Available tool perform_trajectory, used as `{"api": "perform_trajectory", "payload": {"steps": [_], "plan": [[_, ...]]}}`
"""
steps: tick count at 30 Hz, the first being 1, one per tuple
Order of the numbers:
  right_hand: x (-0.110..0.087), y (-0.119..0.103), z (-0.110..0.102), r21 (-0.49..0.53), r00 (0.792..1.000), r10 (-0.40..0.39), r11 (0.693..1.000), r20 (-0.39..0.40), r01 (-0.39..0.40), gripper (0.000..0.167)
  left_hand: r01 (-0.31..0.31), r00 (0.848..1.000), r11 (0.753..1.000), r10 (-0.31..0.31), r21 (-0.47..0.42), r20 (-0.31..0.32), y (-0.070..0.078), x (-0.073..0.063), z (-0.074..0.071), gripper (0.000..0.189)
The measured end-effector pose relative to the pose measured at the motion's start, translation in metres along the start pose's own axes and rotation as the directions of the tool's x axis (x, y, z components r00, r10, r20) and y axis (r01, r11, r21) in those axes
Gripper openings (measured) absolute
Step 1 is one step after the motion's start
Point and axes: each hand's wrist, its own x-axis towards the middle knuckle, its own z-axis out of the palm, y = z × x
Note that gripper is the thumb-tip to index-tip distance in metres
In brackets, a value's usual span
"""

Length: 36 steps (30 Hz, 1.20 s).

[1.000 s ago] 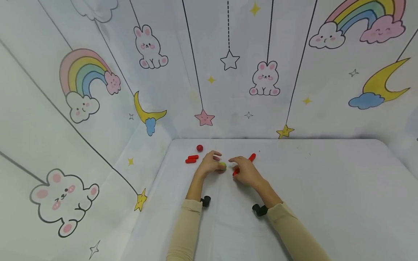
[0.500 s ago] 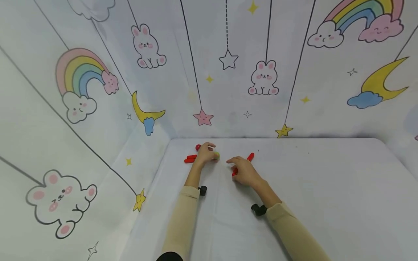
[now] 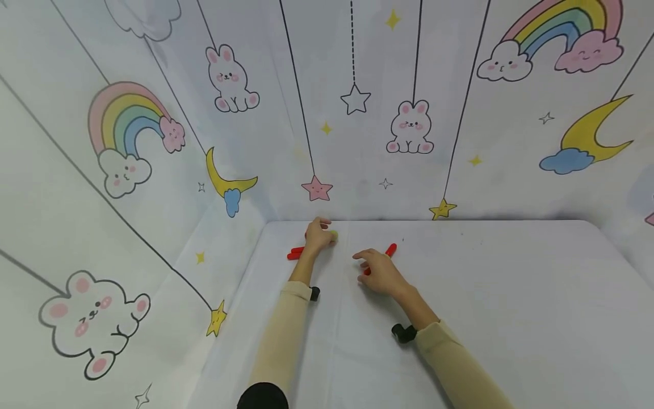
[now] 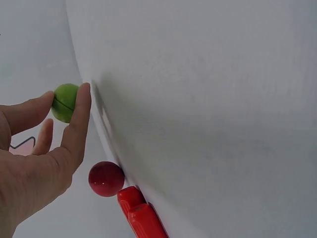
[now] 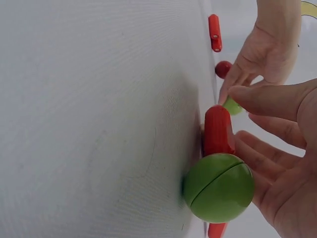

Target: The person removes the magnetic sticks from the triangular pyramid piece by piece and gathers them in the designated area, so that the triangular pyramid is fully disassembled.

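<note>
My left hand (image 3: 318, 234) pinches a small green ball (image 4: 63, 103) between its thumb and a finger. In the left wrist view the ball is off the white table. Close by sit a red ball (image 4: 106, 178) and two red sticks (image 4: 147, 222) lying side by side. Over a red stick (image 3: 391, 249) my right hand (image 3: 382, 275) hovers, its thumb held apart. A green ball with a seam (image 5: 219, 187) rests by its palm, beside red pieces (image 5: 218, 130). Whether the fingers touch these, I cannot tell; the hand hides the ball in the head view.
The table (image 3: 485, 312) has a white cover and stretches off to the right. Printed walls with rabbits, rainbows and stars stand along its back and left. The red ball and sticks lie near the far left corner, partly behind my left hand in the head view.
My left hand has carried the small green ball forward and left, to near the table's far edge. The right hand has stayed almost in place by the red stick.
</note>
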Motion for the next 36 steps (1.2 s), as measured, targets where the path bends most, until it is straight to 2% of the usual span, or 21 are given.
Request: {"api": "perform_trajectory", "payload": {"steps": [4,11,19,23,28,36], "plan": [[-0.001,0.0,0.001,0.005,1.0,0.014,1.0,-0.003,-0.014,0.052,-0.014,1.0,1.0,0.014,-0.02,-0.003,-0.002,0.0,0.002,0.052],[-0.003,-0.002,-0.001,0.032,0.999,0.033,0.999,0.012,-0.033,0.051,0.037,0.999,0.995,-0.034,-0.096,0.026,-0.006,0.002,0.006,0.054],[-0.004,-0.006,-0.006,0.053,0.997,0.079,0.995,0.027,-0.08,0.053,0.111,0.993,0.993,-0.108,-0.047,0.048,-0.004,0.011,0.011,0.055],[-0.004,-0.008,-0.011,0.075,0.996,0.09,0.993,0.024,-0.092,0.053,0.082,0.995,0.996,-0.079,-0.046,0.056,0.001,0.005,0.008,0.057],[-0.005,-0.01,-0.017,0.073,0.993,0.118,0.99,0.018,-0.119,0.051,0.03,0.999,0.999,-0.029,-0.029,0.036,0.006,-0.003,0.004,0.057],[-0.01,-0.016,-0.037,0.084,0.987,0.162,0.983,-0.004,-0.161,0.049,0.056,0.998,0.998,-0.056,-0.018,0.026,0.006,-0.005,0.003,0.062]]}}
